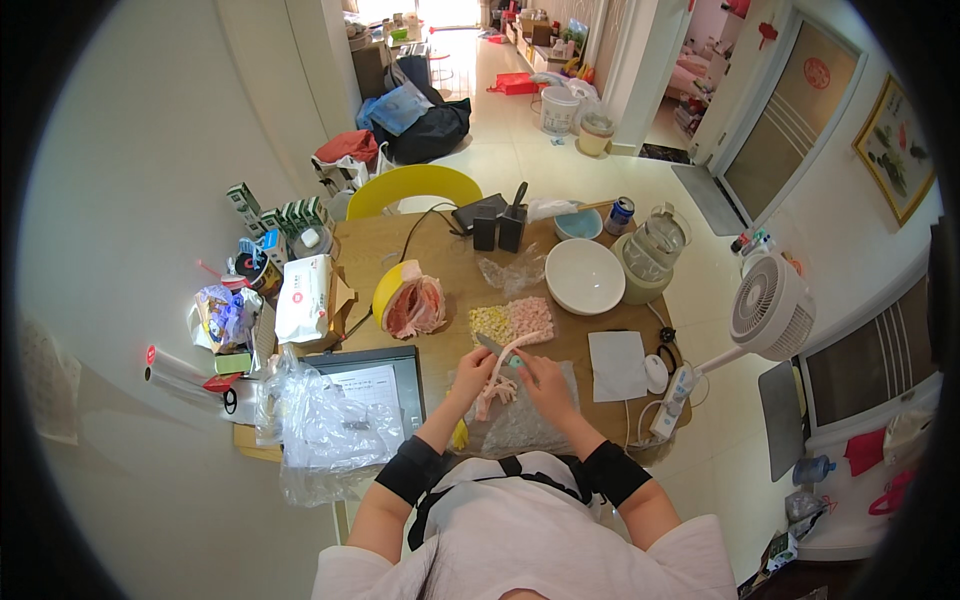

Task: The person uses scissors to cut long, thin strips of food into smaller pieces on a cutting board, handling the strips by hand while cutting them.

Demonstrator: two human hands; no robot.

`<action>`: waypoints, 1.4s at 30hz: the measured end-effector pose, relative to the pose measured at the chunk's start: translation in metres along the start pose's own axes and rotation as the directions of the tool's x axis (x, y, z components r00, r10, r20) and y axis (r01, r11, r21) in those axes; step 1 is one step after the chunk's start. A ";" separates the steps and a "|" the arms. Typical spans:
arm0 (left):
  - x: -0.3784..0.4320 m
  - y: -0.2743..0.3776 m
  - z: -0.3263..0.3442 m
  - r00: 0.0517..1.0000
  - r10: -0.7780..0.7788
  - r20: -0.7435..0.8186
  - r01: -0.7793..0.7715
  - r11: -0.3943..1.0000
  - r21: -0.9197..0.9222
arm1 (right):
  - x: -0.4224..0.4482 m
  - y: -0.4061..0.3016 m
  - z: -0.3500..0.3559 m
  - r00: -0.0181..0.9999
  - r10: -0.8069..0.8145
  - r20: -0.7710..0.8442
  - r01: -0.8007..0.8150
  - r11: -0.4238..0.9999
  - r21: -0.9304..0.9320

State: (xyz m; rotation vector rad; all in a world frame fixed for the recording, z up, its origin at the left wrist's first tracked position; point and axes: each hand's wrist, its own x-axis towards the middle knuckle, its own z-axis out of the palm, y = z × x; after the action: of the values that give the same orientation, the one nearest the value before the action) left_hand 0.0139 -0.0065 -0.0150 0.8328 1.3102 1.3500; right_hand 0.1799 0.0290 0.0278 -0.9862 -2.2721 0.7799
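A knife point(491, 346) is in my right hand point(548, 385), its grey blade slanting up and left; a small teal-green part shows near the fingers. My left hand point(475, 375) grips a long, pale pink strip of peel point(519, 343) that curves up and over to the right, crossing the blade. Below the hands, more cut strips of peel point(498, 391) lie on a clear plastic sheet point(529, 424). Just beyond the blade, small yellow pieces point(490, 324) and small pink pieces point(531, 319) lie side by side. A partly peeled pomelo point(412, 302) with yellow rind rests farther left.
A white bowl point(585, 276) and a glass-jug appliance point(649, 259) stand back right, near a can point(619, 215). At right are a power strip point(673, 401) and a fan point(772, 296). Plastic bags point(337, 420) cover papers at left, below a wipes pack point(303, 298).
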 end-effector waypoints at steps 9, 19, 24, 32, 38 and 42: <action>-0.007 0.005 0.007 0.998 -0.044 -0.042 0.036 0.986 -0.164 | 0.001 -0.004 0.014 0.984 -0.060 -0.170 0.048 0.996 -0.072; -0.009 0.009 0.009 0.998 0.000 -0.058 -0.008 0.989 -0.145 | 0.003 -0.011 0.003 0.991 0.006 -0.135 -0.010 1.000 -0.027; -0.006 0.005 0.007 0.991 0.011 -0.137 -0.033 0.986 -0.161 | 0.000 0.000 -0.001 0.991 0.039 -0.129 -0.044 0.998 -0.034; -0.012 0.011 0.001 0.998 0.038 -0.060 -0.043 0.995 -0.091 | 0.002 0.000 0.003 0.987 0.027 -0.160 -0.029 1.000 -0.007; -0.014 0.005 0.003 0.995 -0.005 0.095 0.021 0.986 -0.168 | 0.001 0.000 0.005 0.993 0.032 -0.118 -0.028 0.999 0.039; -0.009 -0.016 -0.005 0.987 0.083 0.136 -0.092 0.994 0.059 | 0.001 0.002 0.002 0.996 -0.026 -0.082 0.023 0.999 -0.045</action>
State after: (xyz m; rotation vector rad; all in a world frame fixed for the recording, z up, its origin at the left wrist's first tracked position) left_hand 0.0141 -0.0189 -0.0299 1.0183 1.2309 1.3018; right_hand 0.1791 0.0300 0.0249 -0.9902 -2.2342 0.6692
